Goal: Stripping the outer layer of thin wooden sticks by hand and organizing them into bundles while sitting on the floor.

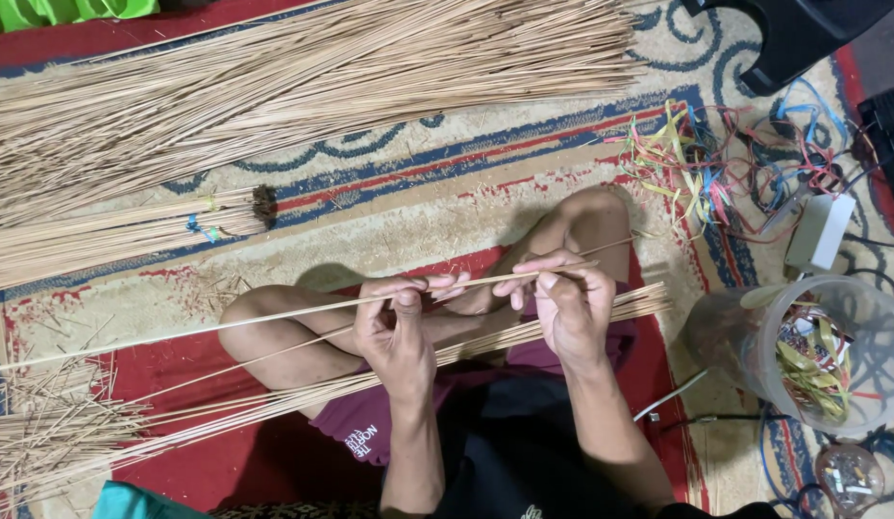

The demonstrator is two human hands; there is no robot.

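You sit cross-legged on a patterned rug (447,207). A large heap of thin palm-rib sticks (303,77) lies spread across its top, with a tied bundle (130,231) just below it. A smaller sheaf of sticks (274,404) rests across your lap. A clear plastic tub (822,351) of coloured strips stands at your right. Your left hand (397,332) and right hand (572,303) each pinch 1 long thin stick (274,315), held level above your knees.
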